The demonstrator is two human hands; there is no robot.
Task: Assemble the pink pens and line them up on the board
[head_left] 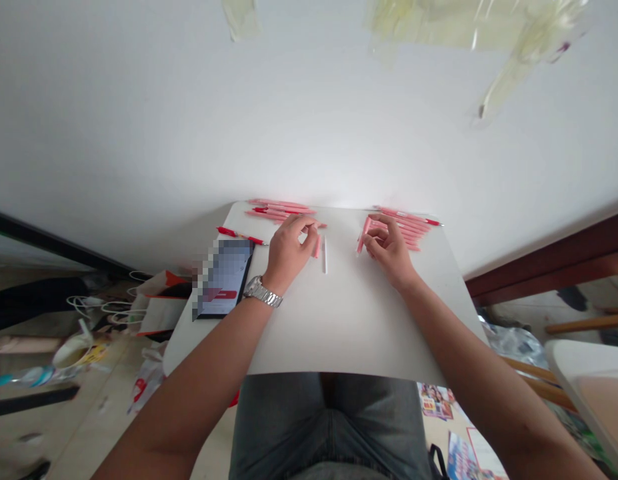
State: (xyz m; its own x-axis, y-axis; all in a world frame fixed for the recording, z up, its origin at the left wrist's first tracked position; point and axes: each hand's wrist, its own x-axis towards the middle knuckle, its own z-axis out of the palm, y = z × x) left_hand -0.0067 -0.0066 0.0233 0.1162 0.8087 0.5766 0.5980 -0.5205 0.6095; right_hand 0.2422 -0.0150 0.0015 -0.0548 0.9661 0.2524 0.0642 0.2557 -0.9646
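My left hand [291,248], with a metal watch on its wrist, is closed in a pinch; what sits between thumb and forefinger is too small to make out. Just by those fingertips is a short pink pen piece [317,247]. A thin white pen refill [325,256] lies on the white table [339,320], right of that piece. My right hand [389,247] grips a pink pen barrel [363,233], tilted, between thumb and fingers. Pink pens [283,203] lie in a group beyond my left hand, and more pink pens [409,223] lie beside and behind my right.
A red pen [239,235] lies at the left above a tablet [223,277] with a partly blurred screen. The white wall [309,120] rises behind the table. Paper bags [163,303] stand on the floor at left; a white chair or table edge [583,380] is at right.
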